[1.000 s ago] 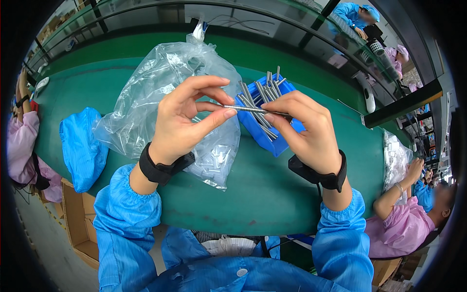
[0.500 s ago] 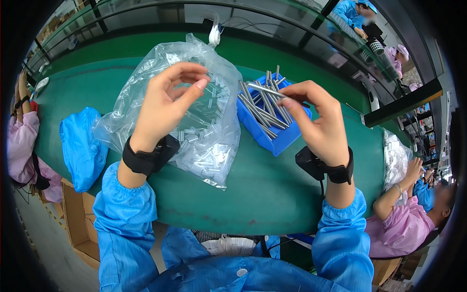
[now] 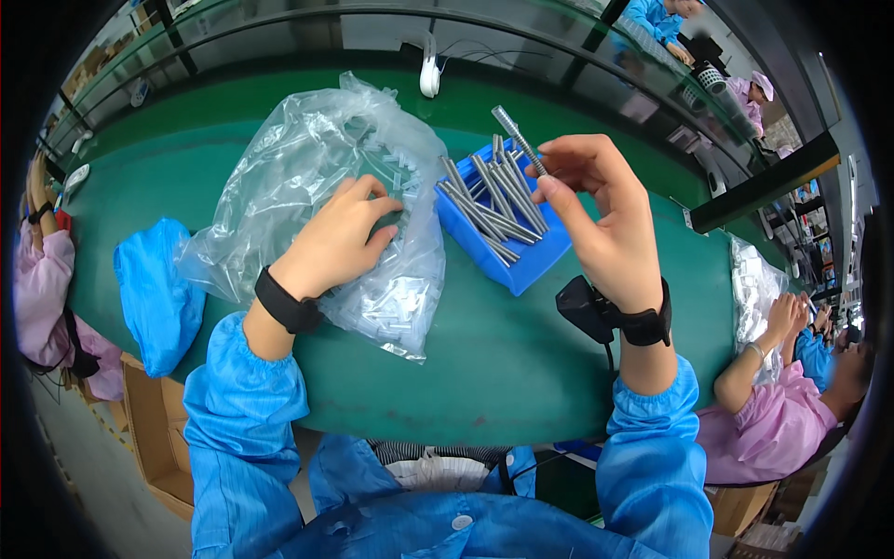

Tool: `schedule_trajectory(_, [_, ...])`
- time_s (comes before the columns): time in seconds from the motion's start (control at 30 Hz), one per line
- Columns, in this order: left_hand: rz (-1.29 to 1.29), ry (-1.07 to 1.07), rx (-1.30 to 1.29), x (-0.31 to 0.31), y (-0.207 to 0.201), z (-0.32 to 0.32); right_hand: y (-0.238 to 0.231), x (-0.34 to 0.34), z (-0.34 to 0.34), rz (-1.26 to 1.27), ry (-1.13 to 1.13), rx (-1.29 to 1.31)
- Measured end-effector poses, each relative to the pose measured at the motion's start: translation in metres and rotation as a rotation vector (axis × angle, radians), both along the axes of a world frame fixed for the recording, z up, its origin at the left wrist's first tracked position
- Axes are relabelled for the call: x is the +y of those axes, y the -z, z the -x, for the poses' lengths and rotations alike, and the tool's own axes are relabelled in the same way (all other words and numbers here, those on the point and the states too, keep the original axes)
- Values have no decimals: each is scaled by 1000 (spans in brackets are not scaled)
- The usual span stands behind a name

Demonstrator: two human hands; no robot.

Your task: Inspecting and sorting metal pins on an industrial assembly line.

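Between the thumb and fingers of my right hand [image 3: 605, 210] is a ribbed metal rod [image 3: 518, 138], perhaps a tight coil spring, tilted up to the left. Below it stands a blue plastic bin [image 3: 517, 278] with several similar rods [image 3: 494, 200]. My left hand [image 3: 340, 238] is over a clear plastic bag [image 3: 270, 158], its thumb apart from the curled fingers; no object shows between them. Many short clear tube pieces [image 3: 396, 303] lie in the bag, some hidden by the hand. Black bands [image 3: 284, 303] circle both wrists.
A green tabletop [image 3: 521, 373] carries everything. A blue cloth bundle [image 3: 160, 289] lies to the left, above a cardboard box [image 3: 154, 433] on the floor. People in pink sit at either side; a co-worker's hands [image 3: 782, 321] are near another clear bag [image 3: 752, 289] at the right.
My left hand has come down onto the bag, fingers turned downward. In my right hand the rod has swung from nearly level to steeply upright.
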State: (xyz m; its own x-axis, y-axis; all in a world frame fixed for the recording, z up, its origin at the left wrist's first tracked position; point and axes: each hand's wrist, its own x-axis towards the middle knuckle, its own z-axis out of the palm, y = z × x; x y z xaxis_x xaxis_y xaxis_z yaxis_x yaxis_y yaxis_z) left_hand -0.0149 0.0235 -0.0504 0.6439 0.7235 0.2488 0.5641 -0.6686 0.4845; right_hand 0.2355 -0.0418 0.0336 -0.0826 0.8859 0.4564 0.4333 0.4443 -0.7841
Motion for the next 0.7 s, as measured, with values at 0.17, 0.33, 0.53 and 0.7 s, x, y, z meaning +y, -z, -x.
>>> schedule_trajectory(0.17, [29, -42, -86, 4, -4, -6, -6, -5, -4, 100, -85, 156])
schedule_trajectory(0.33, [184, -122, -268, 4, -12, -5, -5, -3, -5, 25, -168, 136])
schedule_trajectory(0.53, [390, -28, -704, -6, -28, -13, -8, -4, 2, -96, -41, -98])
schedule_trajectory(0.7, [385, 117, -784, -11, -34, -12, -8, -2, -4, -402, 152, -516])
